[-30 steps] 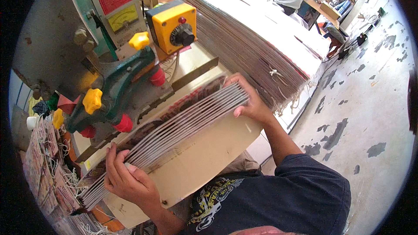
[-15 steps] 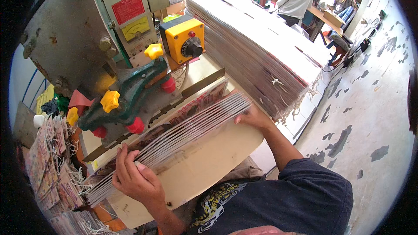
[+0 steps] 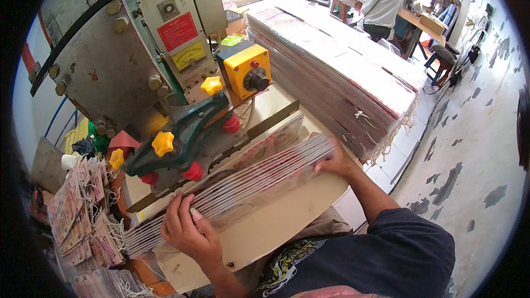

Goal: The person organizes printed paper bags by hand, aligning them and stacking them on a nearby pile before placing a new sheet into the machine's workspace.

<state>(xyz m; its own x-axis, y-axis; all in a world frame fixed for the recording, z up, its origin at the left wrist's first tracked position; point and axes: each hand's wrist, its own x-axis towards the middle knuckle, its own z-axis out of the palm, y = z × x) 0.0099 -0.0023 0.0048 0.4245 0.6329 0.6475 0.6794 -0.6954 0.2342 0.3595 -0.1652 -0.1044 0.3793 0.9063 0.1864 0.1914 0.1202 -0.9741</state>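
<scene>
Stack of layered sheets (image 3: 259,174) ran slantwise from near left to far right, just on the near side of the press, pale edges turned up in close ridges. Beige work board (image 3: 265,234) lay below and nearer the body; stack's underside was hidden, so full contact couldn't be confirmed. Step in hand, judged: steadying and lining up the layers, both ends held.

Left hand (image 3: 190,229) held the nearer left part, fingers close together and curled over the far side, thumb on the near side, pinching the layers between. Right hand (image 3: 338,164) pinched the far right end, thumb in view on the near side; its fingers were mostly hidden, pressure couldn't be told. Next move, judged, called for both ends moved evenly, layers kept flush, fingertips kept clear of the press.

Far side of the stack: metal bar (image 3: 274,118), then green clamp arm (image 3: 204,116) with yellow star knobs (image 3: 163,143) and red feet (image 3: 192,171), the nearest close to the stack but apart from it. Yellow control box (image 3: 245,74) sat beyond. Taller sheet pile (image 3: 331,85) stood far right, pale cords at its near end. Corded printed bundles (image 3: 83,204) lay left. Two co-workers (image 3: 381,0) sat far off, well apart.
</scene>
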